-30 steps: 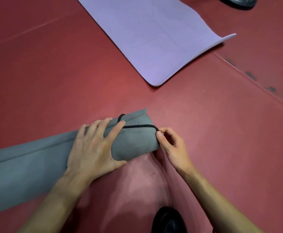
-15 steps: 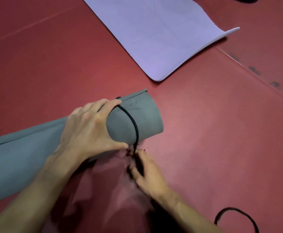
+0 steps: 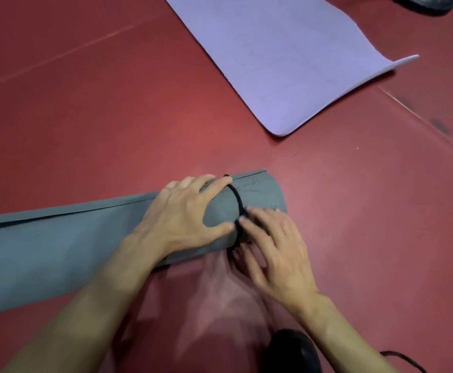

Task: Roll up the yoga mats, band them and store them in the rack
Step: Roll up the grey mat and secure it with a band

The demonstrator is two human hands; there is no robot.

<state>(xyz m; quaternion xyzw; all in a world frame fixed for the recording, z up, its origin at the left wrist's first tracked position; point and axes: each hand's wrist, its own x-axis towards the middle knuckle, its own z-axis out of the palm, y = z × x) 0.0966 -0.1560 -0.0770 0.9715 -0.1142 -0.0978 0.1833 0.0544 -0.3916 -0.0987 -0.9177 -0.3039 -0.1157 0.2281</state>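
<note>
Head view, single entry.

Item one: grey mat (image 3: 58, 246), rolled into a tube, lying on the red floor (image 3: 112, 117) from the left edge to the centre, its loose edge on top.

Item two: black band (image 3: 237, 203), looped round the roll near its right end.

Item three: left hand (image 3: 182, 214), clasped over the top of the roll just left of the band, fingers curled over the far side, thumb on the near face, index fingertip touching the band.

Item four: right hand (image 3: 273, 249), at the near face of the roll's right end, fingertips on the band. It is blurred, so I cannot tell whether it pinches the band or only presses it.

Item five: purple mat (image 3: 287, 55), unrolled flat beyond the roll, well apart from it, its right corner curling up.

Item six: black shoe (image 3: 292, 351), bottom edge, between the forearms.

Item seven: second black loop (image 3: 403, 359), partly in view on the floor at lower right.
</note>
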